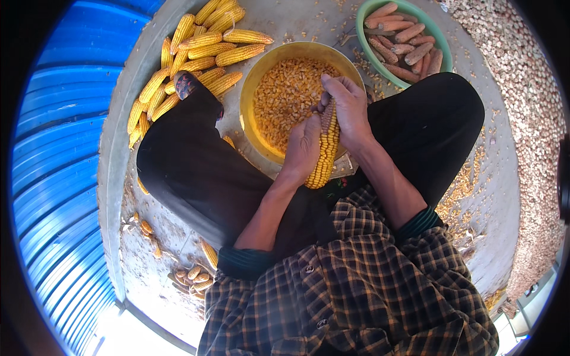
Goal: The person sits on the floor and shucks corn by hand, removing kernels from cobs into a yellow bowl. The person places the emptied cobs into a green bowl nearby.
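Observation:
Both of my hands grip one ear of dried yellow corn (326, 151), tilted over the near right rim of a yellow basin (249, 95). My left hand (303, 144) wraps the side of the ear. Around its upper end curls my right hand (347, 100), which hides the tip. Near that end a strip of cob is bare of kernels, while the lower part is still covered in rows. Loose corn kernels (285, 89) fill the bottom of the basin, which sits between my bent legs.
Unshelled corn ears (200, 49) are heaped at the upper left, beside my shoe (185, 84). A green tub (363, 42) of bare cobs (409, 32) stands at the upper right. Scattered kernels (461, 187) lie on the concrete floor (494, 213). Blue corrugated metal (58, 147) lines the left.

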Demonstrator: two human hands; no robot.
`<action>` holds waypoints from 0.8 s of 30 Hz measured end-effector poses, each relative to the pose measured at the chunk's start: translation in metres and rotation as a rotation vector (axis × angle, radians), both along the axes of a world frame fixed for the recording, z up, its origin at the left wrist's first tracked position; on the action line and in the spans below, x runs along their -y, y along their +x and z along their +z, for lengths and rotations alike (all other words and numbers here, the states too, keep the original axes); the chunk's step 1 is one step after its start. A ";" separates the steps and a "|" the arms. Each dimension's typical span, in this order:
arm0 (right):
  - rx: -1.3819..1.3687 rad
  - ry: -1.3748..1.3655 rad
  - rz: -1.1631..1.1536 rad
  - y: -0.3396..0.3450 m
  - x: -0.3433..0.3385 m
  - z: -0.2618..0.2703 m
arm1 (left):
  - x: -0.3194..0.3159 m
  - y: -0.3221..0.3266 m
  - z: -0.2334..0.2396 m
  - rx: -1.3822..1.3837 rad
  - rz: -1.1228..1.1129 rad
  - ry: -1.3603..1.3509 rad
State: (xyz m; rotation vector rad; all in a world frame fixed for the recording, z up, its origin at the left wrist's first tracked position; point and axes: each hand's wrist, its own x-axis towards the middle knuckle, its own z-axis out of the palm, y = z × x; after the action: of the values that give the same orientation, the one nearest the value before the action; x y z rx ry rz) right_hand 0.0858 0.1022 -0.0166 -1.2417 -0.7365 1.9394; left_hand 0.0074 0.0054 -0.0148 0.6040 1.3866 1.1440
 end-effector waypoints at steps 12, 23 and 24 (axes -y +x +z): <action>-0.109 -0.006 -0.080 0.002 -0.006 0.009 | 0.003 -0.004 0.000 0.114 0.004 -0.026; -0.026 0.029 -0.056 -0.003 0.000 0.000 | 0.000 -0.001 -0.001 -0.078 -0.044 -0.002; -0.008 0.016 -0.062 -0.004 0.000 -0.001 | 0.000 0.002 -0.004 -0.123 -0.030 0.070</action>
State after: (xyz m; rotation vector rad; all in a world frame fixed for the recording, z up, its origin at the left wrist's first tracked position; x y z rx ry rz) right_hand 0.0821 0.1019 -0.0172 -1.2328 -0.7004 1.8841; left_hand 0.0092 0.0054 -0.0186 0.7539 1.4414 1.1506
